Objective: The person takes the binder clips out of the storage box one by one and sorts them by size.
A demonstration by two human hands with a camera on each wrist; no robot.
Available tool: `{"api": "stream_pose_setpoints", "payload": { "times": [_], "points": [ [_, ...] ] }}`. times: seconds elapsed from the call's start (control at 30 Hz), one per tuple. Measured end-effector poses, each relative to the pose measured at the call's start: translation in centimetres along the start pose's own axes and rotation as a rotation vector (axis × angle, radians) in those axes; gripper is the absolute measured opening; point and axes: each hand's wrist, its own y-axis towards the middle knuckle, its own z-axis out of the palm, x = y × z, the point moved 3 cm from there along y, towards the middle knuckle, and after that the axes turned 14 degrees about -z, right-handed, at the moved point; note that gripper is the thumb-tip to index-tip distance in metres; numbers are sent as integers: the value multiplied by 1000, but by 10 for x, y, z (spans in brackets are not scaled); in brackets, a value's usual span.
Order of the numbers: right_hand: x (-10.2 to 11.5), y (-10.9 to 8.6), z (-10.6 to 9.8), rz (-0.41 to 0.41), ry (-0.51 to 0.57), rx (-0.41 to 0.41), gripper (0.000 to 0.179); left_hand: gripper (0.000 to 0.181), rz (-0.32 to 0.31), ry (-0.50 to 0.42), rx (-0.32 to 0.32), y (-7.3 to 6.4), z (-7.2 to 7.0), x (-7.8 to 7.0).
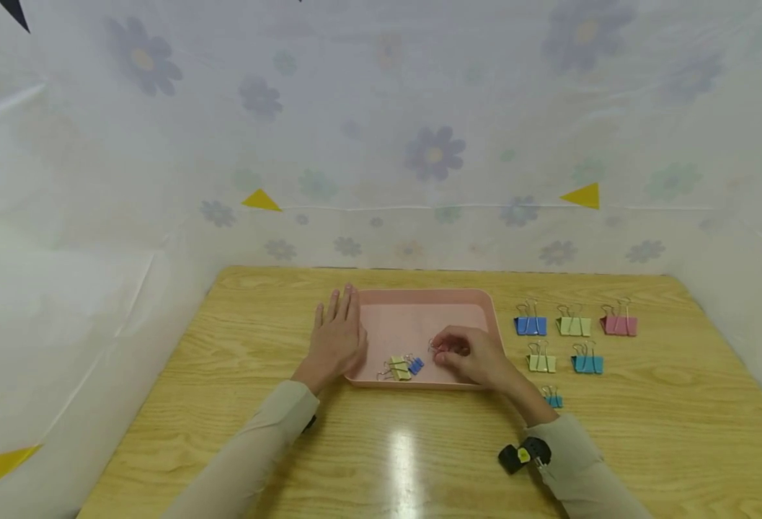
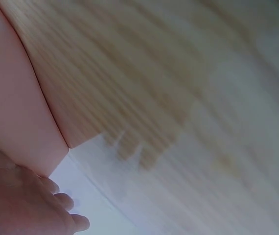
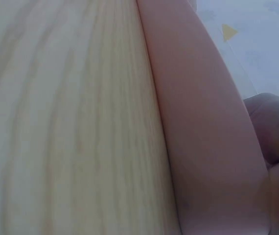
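Observation:
A pink tray (image 1: 419, 294) lies on the table. My left hand (image 1: 338, 337) rests along its left rim with straight fingers; in the left wrist view, that hand (image 2: 17, 200) shows beside the tray's wall (image 2: 22, 98). Inside the tray's right half, my right hand (image 1: 474, 355) pinches a small pink binder clip (image 1: 442, 349), mostly hidden by the fingers. A yellow binder clip (image 1: 399, 368) and a small blue binder clip (image 1: 416, 366) lie near the tray's front edge. The tray wall (image 3: 203, 107) covers most of the right hand (image 3: 276, 132) in the right wrist view.
Right of the tray, binder clips stand in rows: blue (image 1: 531, 326), yellow-green (image 1: 574, 326) and pink (image 1: 621, 326) at the back, yellow (image 1: 541, 362) and teal (image 1: 588, 364) in the middle. A small teal clip (image 1: 554, 401) in front is partly behind the right forearm.

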Motion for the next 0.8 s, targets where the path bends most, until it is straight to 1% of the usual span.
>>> {"api": "stream_pose_setpoints", "payload": {
  "times": [0.27, 0.43, 0.63, 0.8],
  "points": [
    [1, 0, -2, 2, 21, -26, 11, 63, 4, 10, 3, 1, -4, -2],
    [-1, -2, -3, -14, 37, -60, 12, 64, 13, 4, 3, 2, -4, -4],
    [0, -1, -2, -16, 51, -75, 12, 63, 6, -12, 13, -1, -2, 0],
    [2, -1, -5, -10, 47, -99, 12, 63, 14, -23, 4, -2, -2, -1]
  ]
}}
